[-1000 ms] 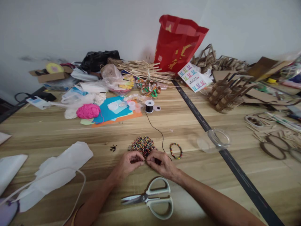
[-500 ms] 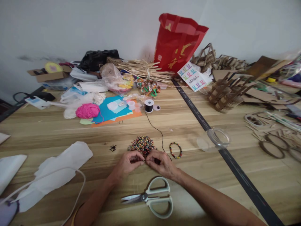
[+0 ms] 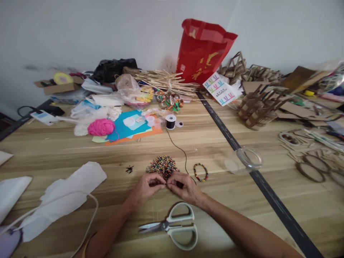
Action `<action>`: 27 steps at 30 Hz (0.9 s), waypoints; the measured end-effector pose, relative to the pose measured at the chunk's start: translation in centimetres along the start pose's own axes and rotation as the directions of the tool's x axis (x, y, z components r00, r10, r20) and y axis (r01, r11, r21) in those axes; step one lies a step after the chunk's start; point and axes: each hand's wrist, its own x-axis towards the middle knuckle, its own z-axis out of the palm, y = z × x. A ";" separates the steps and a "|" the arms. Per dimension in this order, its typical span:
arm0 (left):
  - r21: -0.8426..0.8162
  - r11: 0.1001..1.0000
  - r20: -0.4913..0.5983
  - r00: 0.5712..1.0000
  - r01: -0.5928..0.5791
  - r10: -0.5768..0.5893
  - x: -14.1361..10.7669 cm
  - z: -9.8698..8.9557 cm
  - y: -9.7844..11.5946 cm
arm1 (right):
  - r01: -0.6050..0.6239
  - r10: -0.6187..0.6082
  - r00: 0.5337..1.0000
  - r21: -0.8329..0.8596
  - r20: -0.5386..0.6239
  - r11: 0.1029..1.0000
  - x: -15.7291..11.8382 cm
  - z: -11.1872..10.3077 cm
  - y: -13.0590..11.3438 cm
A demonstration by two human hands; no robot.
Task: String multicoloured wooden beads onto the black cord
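Note:
Just in front of a pile of small multicoloured beads [image 3: 162,166], my left hand [image 3: 149,185] and my right hand [image 3: 184,186] meet fingertip to fingertip. Each is closed in a pinch. Something tiny sits between the fingertips, too small to name. A thin black cord [image 3: 180,147] runs from its spool [image 3: 170,122] down to the edge of my right hand; whether that hand holds it is hidden. To the right lies a finished-looking ring of beads, a bracelet [image 3: 200,172]. Scissors [image 3: 172,225] with pale handles lie between my forearms, blades slightly apart and pointing left.
Short black scraps [image 3: 129,168] lie left of the beads. A clear roll of tape [image 3: 249,158] rests on the black strip at right. Pink yarn [image 3: 101,127], blue paper [image 3: 126,125], a red bag [image 3: 205,52] and small woven baskets [image 3: 258,109] crowd the back.
Both hands keep their pinch in nearly the same place over the table. The whole view has shifted down very slightly; nothing else visibly moved.

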 end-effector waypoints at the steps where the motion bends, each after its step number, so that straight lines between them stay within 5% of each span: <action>1: 0.001 1.000 0.002 1.000 -0.005 0.005 0.0 0.0 0.0 | 0.002 -0.002 1.000 0.000 -0.001 1.000 0.0 0.0 0.0; 10: 0.013 0.996 -0.005 0.996 -0.091 0.091 0.0 0.0 0.3 | -0.035 0.035 0.999 0.035 -0.003 0.999 -0.2 0.2 0.4; 19: 0.006 1.000 -0.032 0.999 -0.004 0.004 -0.1 0.3 0.1 | -0.204 0.206 0.979 0.131 -0.001 0.970 -0.4 0.5 0.6; 27: -0.035 0.999 -0.031 1.000 0.004 -0.005 -0.3 0.4 0.5 | -0.231 0.229 0.973 0.154 0.030 0.961 -0.4 0.3 0.3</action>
